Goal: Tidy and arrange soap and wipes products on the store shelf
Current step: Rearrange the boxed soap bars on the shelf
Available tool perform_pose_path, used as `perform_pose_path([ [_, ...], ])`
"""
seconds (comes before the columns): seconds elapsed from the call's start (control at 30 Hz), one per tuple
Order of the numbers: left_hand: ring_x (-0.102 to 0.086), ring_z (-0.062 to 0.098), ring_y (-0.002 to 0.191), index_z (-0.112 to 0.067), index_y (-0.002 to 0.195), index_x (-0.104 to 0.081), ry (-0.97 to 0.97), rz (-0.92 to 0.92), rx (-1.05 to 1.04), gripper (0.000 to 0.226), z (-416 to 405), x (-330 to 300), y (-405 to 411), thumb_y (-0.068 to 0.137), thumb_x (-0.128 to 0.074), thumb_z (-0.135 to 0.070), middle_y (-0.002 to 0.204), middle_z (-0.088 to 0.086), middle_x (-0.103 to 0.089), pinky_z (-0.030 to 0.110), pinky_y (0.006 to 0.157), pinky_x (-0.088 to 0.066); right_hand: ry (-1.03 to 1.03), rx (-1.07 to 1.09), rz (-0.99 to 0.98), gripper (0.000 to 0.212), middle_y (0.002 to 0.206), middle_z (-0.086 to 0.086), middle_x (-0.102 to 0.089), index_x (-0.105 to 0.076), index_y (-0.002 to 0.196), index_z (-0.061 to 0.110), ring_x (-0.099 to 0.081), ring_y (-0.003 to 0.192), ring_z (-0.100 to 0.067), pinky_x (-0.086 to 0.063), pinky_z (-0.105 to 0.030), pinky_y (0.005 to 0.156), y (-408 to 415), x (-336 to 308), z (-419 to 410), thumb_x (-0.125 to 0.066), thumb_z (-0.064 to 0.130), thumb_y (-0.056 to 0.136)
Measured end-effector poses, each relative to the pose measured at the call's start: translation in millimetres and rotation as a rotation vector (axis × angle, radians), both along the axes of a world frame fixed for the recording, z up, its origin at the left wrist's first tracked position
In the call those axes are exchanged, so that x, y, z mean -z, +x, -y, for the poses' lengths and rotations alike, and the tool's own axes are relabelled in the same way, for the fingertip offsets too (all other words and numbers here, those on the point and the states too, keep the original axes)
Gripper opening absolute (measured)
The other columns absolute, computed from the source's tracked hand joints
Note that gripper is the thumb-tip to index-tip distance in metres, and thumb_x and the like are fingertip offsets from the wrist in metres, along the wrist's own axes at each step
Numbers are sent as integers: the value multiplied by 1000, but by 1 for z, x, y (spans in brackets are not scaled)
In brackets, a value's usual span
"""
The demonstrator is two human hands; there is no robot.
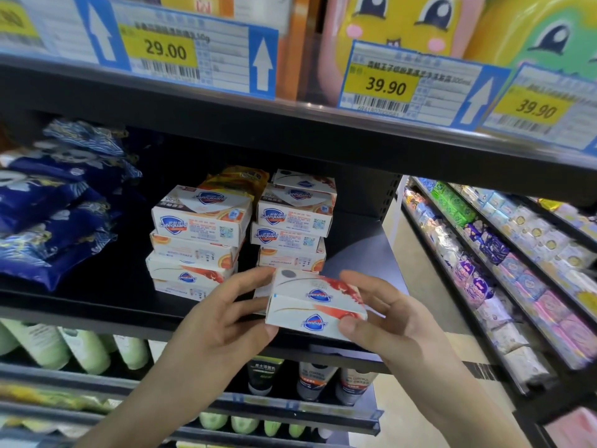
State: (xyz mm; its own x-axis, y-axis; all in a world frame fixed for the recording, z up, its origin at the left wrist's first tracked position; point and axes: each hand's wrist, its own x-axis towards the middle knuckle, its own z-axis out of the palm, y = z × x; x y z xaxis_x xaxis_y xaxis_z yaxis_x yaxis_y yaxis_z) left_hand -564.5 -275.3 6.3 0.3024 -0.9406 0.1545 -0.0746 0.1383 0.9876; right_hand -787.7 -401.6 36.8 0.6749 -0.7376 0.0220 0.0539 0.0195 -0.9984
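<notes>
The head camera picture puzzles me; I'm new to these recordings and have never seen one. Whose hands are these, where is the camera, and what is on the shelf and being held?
There is no machine here. A person wears a wide-angle camera on the head, so you look forward and down at their own two bare hands in a store aisle.

The left hand and right hand hold white soap boxes between them, fingers curled round the ends; the logos read upside down. It looks like two boxes stacked, though I cannot be sure.

Behind them, on the dark shelf, stand two stacks of similar soap boxes. Left of these lie blue wipes packs. Price tags hang on the shelf edge above, and bottles sit below.
</notes>
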Motion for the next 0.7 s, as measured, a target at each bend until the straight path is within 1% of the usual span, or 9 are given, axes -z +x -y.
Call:
perform_pose_path([
  [0.07, -67, 4, 122, -63, 126, -60, 29, 76, -100, 60, -4, 0, 0, 89, -77, -19, 134, -26, -66, 34, 96, -59, -76, 46, -6, 56, 124, -3, -74, -69, 124, 36, -72, 111, -24, -58, -27, 88, 3, 1, 1, -87, 20, 74],
  [0.13, -71, 3, 113, -64, 122, -61, 52, 106, -147, 58, -7, 1, 1, 92, -75, -16, 126, -25, -70, 37, 95, -57, -130, 96, -22, 59, 121, -4, -74, -69, 124, 37, -72, 109, -21, -59, -26, 85, 8, 3, 3, -86, 15, 72],
  [0.23, -71, 3, 111, -62, 118, -64, 66, 110, -145, 54, -10, 0, 4, 94, -73, -15, 121, -24, -73, 31, 94, -55, -180, 143, -30, 65, 128, -10, -68, -66, 129, 29, -71, 109, -19, -59, -25, 81, 18, 10, 8, -89, 11, 70],
  [0.33, -72, 6, 110, -49, 122, -68, 85, 92, -162, 47, -12, 0, 5, 94, -73, -12, 120, -19, -74, 31, 95, -56, -206, 140, -9, 63, 130, -4, -68, -65, 128, 32, -71, 111, -18, -59, -27, 85, 24, 18, 13, -91, 12, 74],
  [0.43, -73, 7, 109, -42, 126, -66, 99, 106, -169, 46, -12, 3, 9, 95, -72, -9, 119, -17, -75, 29, 93, -58, -252, 142, 6, 56, 123, 7, -72, -64, 123, 41, -71, 112, -16, -59, -25, 85, 28, 24, 20, -85, 19, 75],
  [0.47, -73, 7, 109, -43, 126, -66, 99, 115, -165, 46, -13, 4, 10, 95, -72, -9, 119, -17, -75, 25, 91, -59, -285, 165, -10, 56, 123, 10, -72, -63, 123, 44, -70, 113, -14, -59, -25, 87, 29, 26, 22, -84, 22, 75],
  [0.53, -72, 7, 110, -42, 125, -67, 92, 122, -157, 46, -13, 6, 12, 95, -72, -9, 118, -16, -75, 14, 92, -55, -346, 203, -48, 57, 124, 14, -71, -60, 122, 48, -68, 115, -12, -59, -29, 90, 31, 30, 26, -84, 28, 75],
  [0.6, -73, 8, 109, -40, 126, -67, 91, 118, -150, 45, -13, 8, 14, 95, -72, -8, 118, -15, -76, 10, 93, -52, -355, 212, -52, 56, 123, 14, -72, -59, 120, 49, -67, 115, -12, -60, -30, 87, 34, 34, 28, -85, 35, 73],
  [0.7, -73, 8, 108, -39, 126, -67, 103, 120, -148, 44, -13, 10, 16, 95, -72, -8, 117, -15, -76, 9, 93, -52, -347, 217, -53, 52, 122, 11, -73, -61, 118, 45, -69, 112, -15, -63, -35, 82, 37, 40, 29, -84, 44, 71],
])
